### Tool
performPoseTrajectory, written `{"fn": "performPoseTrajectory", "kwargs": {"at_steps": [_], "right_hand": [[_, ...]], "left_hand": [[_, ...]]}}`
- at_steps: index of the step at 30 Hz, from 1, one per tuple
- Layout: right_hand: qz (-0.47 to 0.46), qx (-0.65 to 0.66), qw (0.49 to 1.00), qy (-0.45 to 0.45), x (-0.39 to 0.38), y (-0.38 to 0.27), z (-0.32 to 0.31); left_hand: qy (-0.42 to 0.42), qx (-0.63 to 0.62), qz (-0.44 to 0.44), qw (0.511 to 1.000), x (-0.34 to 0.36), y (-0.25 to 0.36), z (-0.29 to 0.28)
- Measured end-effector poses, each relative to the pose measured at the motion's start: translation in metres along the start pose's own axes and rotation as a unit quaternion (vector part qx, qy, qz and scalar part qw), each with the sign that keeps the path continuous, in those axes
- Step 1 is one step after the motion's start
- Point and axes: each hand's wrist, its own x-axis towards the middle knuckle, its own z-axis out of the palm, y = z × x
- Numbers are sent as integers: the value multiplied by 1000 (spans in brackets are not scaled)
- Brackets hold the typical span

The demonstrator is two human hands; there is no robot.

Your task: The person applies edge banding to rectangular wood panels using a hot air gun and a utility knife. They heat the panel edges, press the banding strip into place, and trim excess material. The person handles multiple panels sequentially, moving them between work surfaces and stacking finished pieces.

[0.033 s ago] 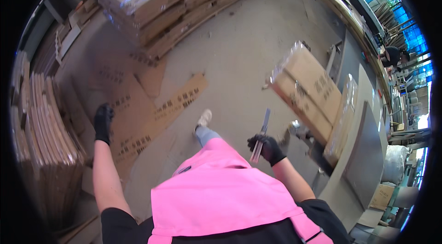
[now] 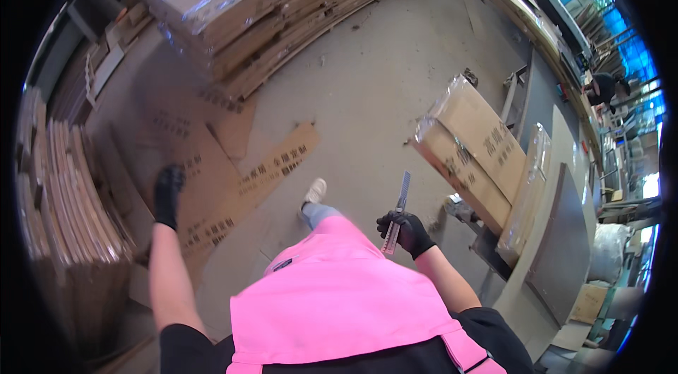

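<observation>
My right hand (image 2: 405,231), in a black glove, is closed round a narrow ridged metallic strip (image 2: 402,192). One end of the strip points away from me and the other juts out below my fingers, in front of the pink apron (image 2: 339,296). My left hand (image 2: 169,189), also black-gloved, hangs to the left above flat printed cardboard (image 2: 205,183) on the floor. Its dark fingers blend together, so their pose is unclear.
Wrapped flat cartons (image 2: 219,0) are piled at the far left. Upright panels (image 2: 74,190) stand beside my left arm. To the right, a wrapped carton (image 2: 480,141) leans near grey boards (image 2: 558,254). A person (image 2: 604,87) is far off at the right.
My left hand has swung slightly right and down. My right hand has shifted a little, with the strip still in it. The leaning carton sits slightly lower in view.
</observation>
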Motion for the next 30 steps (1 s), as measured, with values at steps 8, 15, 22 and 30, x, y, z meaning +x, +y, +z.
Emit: {"fn": "performPoseTrajectory", "kwargs": {"at_steps": [8, 15, 22, 30], "right_hand": [[-182, -100, 971, -116, 168, -211, 82], [-338, -72, 938, 19, 276, -365, 69], [-296, 233, 907, 187, 343, -452, 23], [-249, 417, 850, 202, 423, -479, -75]], "left_hand": [[-350, -170, -115, 914, 48, 190, 128], [-493, -195, -31, 847, 323, 359, 252], [-759, -150, 153, 615, 450, 647, 393], [-880, -53, 26, 472, 381, 777, 522]]}}
